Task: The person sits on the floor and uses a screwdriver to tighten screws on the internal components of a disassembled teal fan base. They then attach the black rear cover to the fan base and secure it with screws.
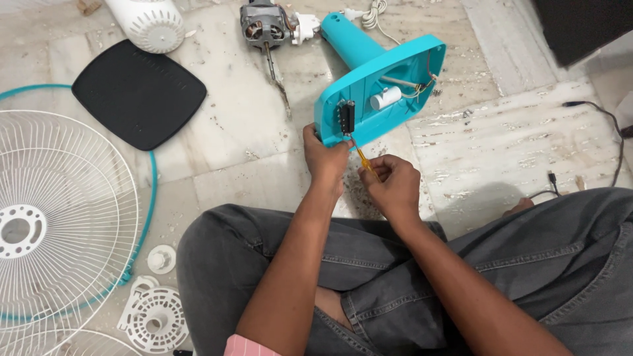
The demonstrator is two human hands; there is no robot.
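A turquoise fan base [395, 66] lies on its side on the marble floor, its open underside facing me with a black switch block [345, 117], a white capacitor [385, 99] and thin wires inside. My left hand [324, 158] grips the base's lower edge beside the switch block. My right hand [391, 183] holds a small yellow-handled screwdriver [361, 155], whose tip rests at the bottom of the switch block. My legs in grey jeans are crossed below.
A fan motor with shaft [265, 29] lies behind the base. A black base cover [138, 92], a white motor housing [148, 23], white wire fan guards [59, 217] and small white plastic parts [157, 316] lie at left. A black cable [606, 125] runs at right.
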